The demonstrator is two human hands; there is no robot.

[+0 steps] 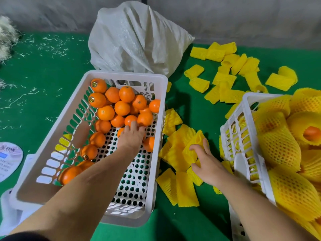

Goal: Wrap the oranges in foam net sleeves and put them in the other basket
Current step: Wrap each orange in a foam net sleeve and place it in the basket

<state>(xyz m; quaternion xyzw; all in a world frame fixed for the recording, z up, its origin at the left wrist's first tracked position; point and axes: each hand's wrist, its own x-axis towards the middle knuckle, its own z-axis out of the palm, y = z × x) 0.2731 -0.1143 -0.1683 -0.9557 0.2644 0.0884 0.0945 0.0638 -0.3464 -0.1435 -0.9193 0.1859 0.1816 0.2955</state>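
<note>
A white perforated basket (157, 129) in the middle holds several bare oranges (121, 107), mostly at its far end. My left hand (131, 138) reaches into it and its fingers curl over one orange (120, 132) near the basket floor. To the right, my right hand (206, 162) pinches a yellow foam net sleeve (194, 146) from a loose pile (178, 171) on the green table. A second white basket (243, 153) at the right edge is heaped with oranges wrapped in yellow sleeves (284, 141).
A crumpled white sack (137, 40) stands behind the orange basket. More yellow sleeves (231, 70) lie scattered at the back right. White shreds (34, 47) litter the green cloth at the left, beside a round printed card (9, 159).
</note>
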